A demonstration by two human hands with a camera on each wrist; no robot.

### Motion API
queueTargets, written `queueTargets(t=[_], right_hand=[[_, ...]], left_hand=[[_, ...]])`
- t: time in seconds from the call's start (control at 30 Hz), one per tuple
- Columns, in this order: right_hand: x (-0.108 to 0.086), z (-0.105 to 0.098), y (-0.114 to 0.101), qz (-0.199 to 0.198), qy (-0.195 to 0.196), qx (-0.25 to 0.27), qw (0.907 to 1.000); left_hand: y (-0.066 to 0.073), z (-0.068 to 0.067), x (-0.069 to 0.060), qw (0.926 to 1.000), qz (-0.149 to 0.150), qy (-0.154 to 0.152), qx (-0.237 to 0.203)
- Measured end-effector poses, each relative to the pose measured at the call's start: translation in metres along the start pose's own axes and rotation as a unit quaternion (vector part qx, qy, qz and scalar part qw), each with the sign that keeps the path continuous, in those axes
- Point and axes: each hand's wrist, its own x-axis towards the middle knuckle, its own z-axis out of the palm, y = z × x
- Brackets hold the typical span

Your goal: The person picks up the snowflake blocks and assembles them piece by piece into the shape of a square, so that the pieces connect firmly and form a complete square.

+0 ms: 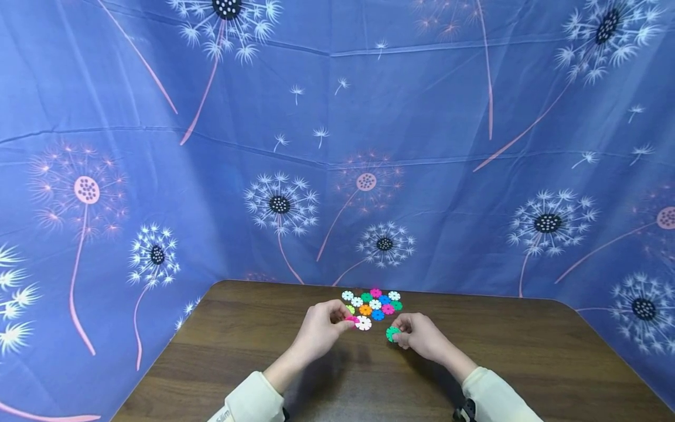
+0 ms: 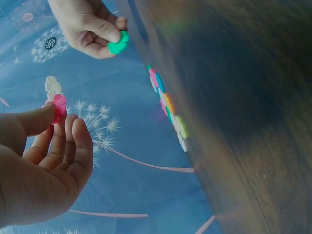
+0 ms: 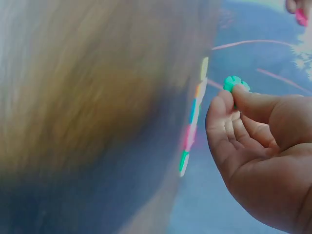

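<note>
My left hand [image 1: 323,328] pinches a pink notched snowflake disc [image 2: 59,106] between thumb and fingers. A white notched disc [image 1: 363,323] is joined to the pink one and sticks out beyond the fingertips; the left wrist view shows the pair above the table's level. To the right, my right hand [image 1: 420,338] pinches a green notched disc [image 1: 392,334] by its edge, held apart from the pink and white pair. Part of the green disc is hidden behind the thumb in the right wrist view.
Beyond the hands, several loose notched discs lie flat in a cluster on the brown wooden table [image 1: 253,340], among them an orange disc [image 1: 365,309], a blue disc [image 1: 377,315] and a white disc [image 1: 394,296]. A blue dandelion-print cloth [image 1: 448,234] hangs behind the table.
</note>
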Motion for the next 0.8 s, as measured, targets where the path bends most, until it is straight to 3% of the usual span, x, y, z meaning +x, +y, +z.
queueTargets(t=[0.17,0.33,0.53,0.8], right_hand=[[-0.006,0.001,-0.017,-0.003,0.006,0.088,0.9961],[-0.013,0.005,-0.032,-0.024,0.015,0.138,0.99],[-0.017,0.008,-0.044,-0.027,0.023,0.156,0.9871],[-0.016,0.011,-0.047,-0.038,0.025,0.129,0.9907]], left_hand=[[-0.001,0.002,0.0,1.0,-0.002,-0.003,0.002],[-0.003,0.004,-0.001,1.0,0.004,-0.002,0.007],[-0.003,0.006,-0.001,0.9999,0.001,-0.006,0.013],[-0.003,0.008,-0.003,0.9999,0.007,-0.013,-0.001]])
